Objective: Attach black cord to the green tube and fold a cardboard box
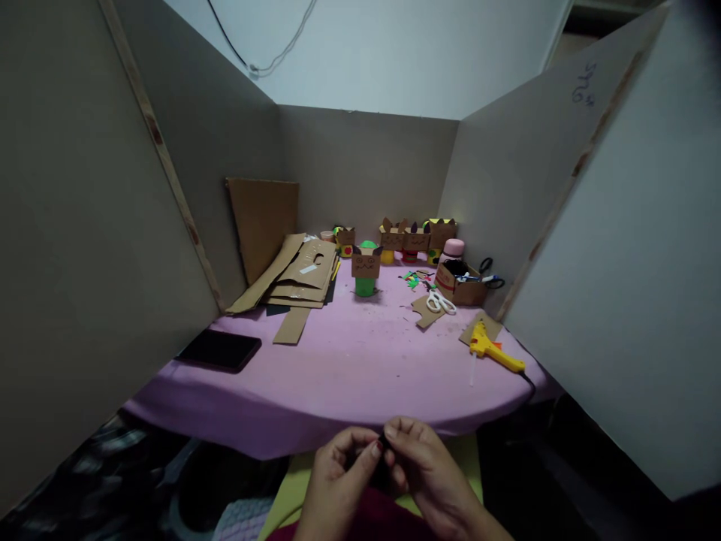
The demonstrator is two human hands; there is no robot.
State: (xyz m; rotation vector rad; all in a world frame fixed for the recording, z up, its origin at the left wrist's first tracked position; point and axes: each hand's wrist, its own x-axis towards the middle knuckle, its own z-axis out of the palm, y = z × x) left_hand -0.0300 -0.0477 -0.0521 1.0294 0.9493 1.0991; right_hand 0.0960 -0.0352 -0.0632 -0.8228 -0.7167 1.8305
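Observation:
My left hand (340, 475) and my right hand (423, 467) meet below the table's front edge, over my lap. Thumb and fingers of both are pinched on a small black piece (384, 442), mostly covered by the fingertips; its material is too dark to make out. Straight ahead on the table stands a cardboard cat head (366, 264) with dark ears and a drawn face, on a green cup (365, 287). Neither hand touches it.
Cardboard sheets (301, 274) and a black tablet (219, 350) lie on the left. On the right are white scissors (441, 303), a yellow glue gun (496, 349) with its cord, a tool box (459, 285) and paper scraps (414, 279). More cardboard figures (417, 240) line the back; panels enclose the table.

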